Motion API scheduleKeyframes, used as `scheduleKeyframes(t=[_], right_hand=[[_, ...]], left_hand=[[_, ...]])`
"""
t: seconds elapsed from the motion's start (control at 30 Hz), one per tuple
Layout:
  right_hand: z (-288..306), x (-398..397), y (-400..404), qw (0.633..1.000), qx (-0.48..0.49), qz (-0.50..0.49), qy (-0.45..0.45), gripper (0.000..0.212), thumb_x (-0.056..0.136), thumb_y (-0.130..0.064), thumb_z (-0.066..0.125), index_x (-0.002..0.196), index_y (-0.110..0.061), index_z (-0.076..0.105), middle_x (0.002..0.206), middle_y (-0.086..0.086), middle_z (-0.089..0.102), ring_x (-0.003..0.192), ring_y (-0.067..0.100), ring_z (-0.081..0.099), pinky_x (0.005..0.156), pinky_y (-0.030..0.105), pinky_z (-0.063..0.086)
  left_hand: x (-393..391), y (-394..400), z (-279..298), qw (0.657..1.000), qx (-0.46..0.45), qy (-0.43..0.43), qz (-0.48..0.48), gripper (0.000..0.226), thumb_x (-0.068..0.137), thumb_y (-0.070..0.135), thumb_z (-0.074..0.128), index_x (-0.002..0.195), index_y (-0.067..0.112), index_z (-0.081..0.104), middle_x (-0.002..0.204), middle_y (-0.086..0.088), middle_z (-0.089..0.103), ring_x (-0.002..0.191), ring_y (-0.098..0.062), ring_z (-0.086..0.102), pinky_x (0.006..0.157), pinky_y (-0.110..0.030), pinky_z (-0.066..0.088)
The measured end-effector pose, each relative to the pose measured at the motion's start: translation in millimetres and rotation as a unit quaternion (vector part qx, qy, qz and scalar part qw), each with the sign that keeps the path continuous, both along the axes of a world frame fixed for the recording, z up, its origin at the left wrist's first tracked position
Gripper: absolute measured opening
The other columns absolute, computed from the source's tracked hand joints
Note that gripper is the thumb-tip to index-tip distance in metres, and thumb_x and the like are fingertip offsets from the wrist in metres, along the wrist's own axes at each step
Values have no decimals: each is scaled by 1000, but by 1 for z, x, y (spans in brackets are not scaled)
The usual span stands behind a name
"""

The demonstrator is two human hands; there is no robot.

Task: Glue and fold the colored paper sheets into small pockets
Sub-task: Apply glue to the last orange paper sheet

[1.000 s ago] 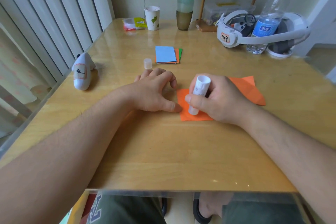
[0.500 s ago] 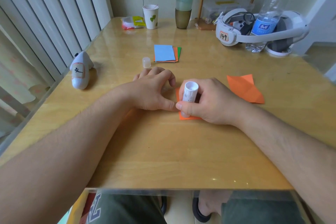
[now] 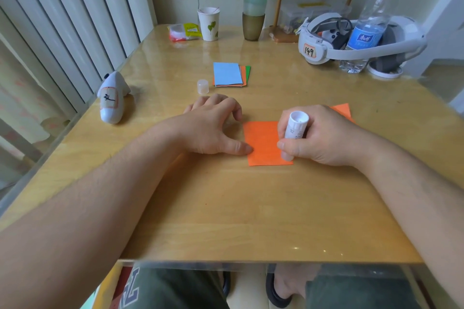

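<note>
1. Head view: your right hand (image 3: 324, 137) grips the glue stick (image 3: 295, 129), fingers curled round it, tip down on the orange sheet (image 3: 262, 144) near its 3 o'clock edge.
2. Just changed: half a second ago that hand covered most of the sheet; now it has slid toward 3 o'clock and far more orange shows. You look to be running glue back and forth along the near edge, so gluing is on and folding not yet begun.
3. Your left hand (image 3: 213, 128) has kept its place, thumb pressing the sheet's 9 o'clock edge, fingers curled and bearing on the table (image 3: 226, 208); it holds nothing.
4. Cap (image 3: 203, 86) stands at 12 o'clock of your left hand, the paper stack (image 3: 229, 75), blue on top, just beyond it.
5. A second orange piece (image 3: 342, 110) peeks out behind your right hand.
6. Writing: "149" on the headset (image 3: 316, 51) tag; the bottle (image 3: 367, 25) label and toy (image 3: 111, 98) mark are unreadable.
</note>
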State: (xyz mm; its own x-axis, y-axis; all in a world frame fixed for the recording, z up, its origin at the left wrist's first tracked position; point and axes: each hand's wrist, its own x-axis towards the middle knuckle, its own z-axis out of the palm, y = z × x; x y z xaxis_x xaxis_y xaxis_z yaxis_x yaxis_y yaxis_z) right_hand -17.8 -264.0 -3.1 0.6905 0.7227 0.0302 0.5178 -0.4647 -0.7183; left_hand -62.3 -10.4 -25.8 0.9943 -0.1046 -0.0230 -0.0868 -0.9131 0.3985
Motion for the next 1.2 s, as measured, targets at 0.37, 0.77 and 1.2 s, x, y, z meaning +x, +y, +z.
scheduleKeyframes(t=[0.37, 0.77, 1.2], right_hand=[[-4, 11, -3, 989, 131, -61, -20, 15, 74, -21, 63, 69, -8, 56, 55, -8, 59, 57, 10, 52, 60, 26, 43], [-13, -12, 29, 994, 102, 17, -32, 14, 86, -25, 72, 83, -16, 62, 71, -1, 76, 71, 20, 70, 65, 32, 53], [-9, -16, 28, 997, 41, 32, -50, 18, 79, -34, 71, 79, -19, 63, 71, 2, 73, 73, 28, 65, 70, 47, 55]], left_hand=[[0, -2, 1, 1000, 1, 6, -4, 59, 68, 71, 76, 108, 45, 43, 135, 18, 35, 125, -11, 23, 111, -37, 23], [-1, -4, 4, 1000, 2, 27, 11, 74, 45, 86, 56, 106, 47, 42, 132, 20, 34, 125, -8, 21, 107, -32, 19], [-2, -3, 3, 1000, 9, 23, 2, 77, 43, 87, 58, 106, 46, 39, 131, 19, 33, 122, -9, 21, 104, -33, 20]])
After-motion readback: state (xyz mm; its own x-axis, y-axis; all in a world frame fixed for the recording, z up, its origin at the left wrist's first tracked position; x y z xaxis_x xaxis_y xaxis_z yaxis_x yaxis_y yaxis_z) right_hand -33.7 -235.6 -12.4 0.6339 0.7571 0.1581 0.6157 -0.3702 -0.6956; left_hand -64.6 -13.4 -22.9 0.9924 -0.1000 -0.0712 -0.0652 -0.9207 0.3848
